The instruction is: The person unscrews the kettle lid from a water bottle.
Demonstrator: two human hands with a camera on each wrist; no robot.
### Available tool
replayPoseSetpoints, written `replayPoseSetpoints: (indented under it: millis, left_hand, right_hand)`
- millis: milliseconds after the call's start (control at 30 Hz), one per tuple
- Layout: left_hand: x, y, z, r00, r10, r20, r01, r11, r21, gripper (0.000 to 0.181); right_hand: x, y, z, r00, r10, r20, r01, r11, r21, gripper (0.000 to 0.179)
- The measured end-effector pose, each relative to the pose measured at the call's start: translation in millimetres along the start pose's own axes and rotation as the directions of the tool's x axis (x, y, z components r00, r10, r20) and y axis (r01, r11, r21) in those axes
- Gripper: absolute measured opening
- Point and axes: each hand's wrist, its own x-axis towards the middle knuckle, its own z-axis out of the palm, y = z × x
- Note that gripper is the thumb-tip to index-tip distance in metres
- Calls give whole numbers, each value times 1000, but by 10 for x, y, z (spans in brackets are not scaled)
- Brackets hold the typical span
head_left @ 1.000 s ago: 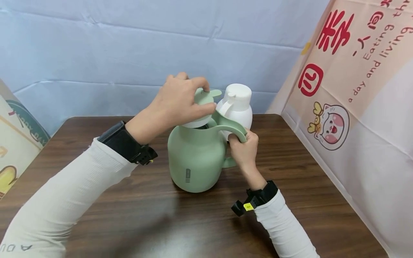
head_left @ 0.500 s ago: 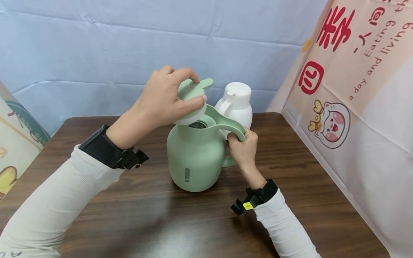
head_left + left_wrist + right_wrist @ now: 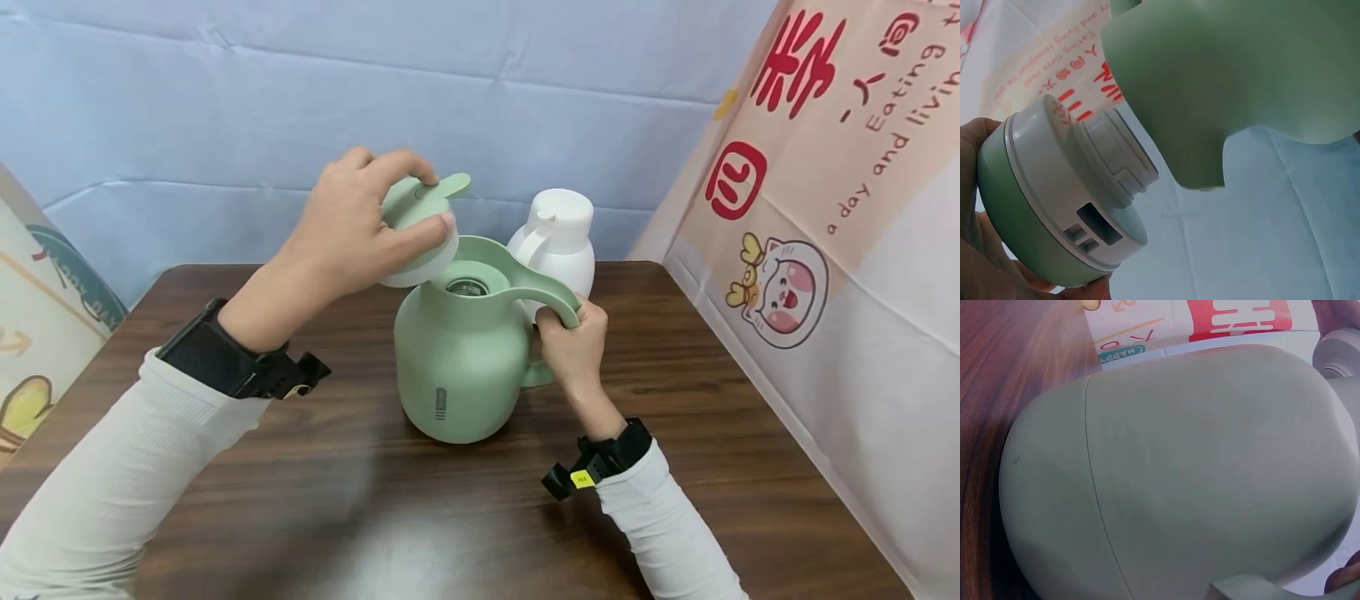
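A green thermos jug (image 3: 461, 358) stands upright on the table, its round mouth (image 3: 468, 287) uncovered. My left hand (image 3: 352, 225) grips the jug's lid (image 3: 416, 208), green on top with a white underside, tilted above and left of the mouth. In the left wrist view the lid's threaded white stopper (image 3: 1116, 156) points toward the jug's spout (image 3: 1200, 169), apart from it. My right hand (image 3: 577, 346) holds the jug's handle (image 3: 551, 292) on the right side. The right wrist view is filled mostly by the jug's body (image 3: 1210, 469).
A smaller white jug (image 3: 558, 229) stands close behind the green one, partly hidden by its handle. The dark wooden table (image 3: 315, 483) ends at a pale blue cloth backdrop (image 3: 247, 108). A printed cloth (image 3: 862, 350) borders the right side.
My left hand has lifted the lid off the jug's mouth and carried it left and slightly up, exposing the opening. My right hand has kept its hold on the handle.
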Motion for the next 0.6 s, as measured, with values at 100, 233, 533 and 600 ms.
replayPoseSetpoints:
  millis: [100, 233, 533, 600]
  left_hand:
    - [-19, -36, -25, 1000, -23, 7, 23, 1000, -5, 30]
    - [-67, -89, -56, 998, -69, 9, 69, 997, -22, 31]
    - [-219, -272, -77, 995, -92, -25, 92, 995, -31, 34]
    - [-248, -306, -73, 994, -105, -26, 104, 994, -32, 35]
  right_hand:
    - [-3, -4, 3, 1000, 5, -1, -5, 1000, 1, 38]
    - [-6, 3, 6, 1000, -2, -9, 2, 1000, -4, 38]
    - [-15, -31, 1, 1000, -6, 0, 6, 1000, 17, 39]
    - [-23, -127, -1, 1000, -1, 2, 1, 1000, 16, 38]
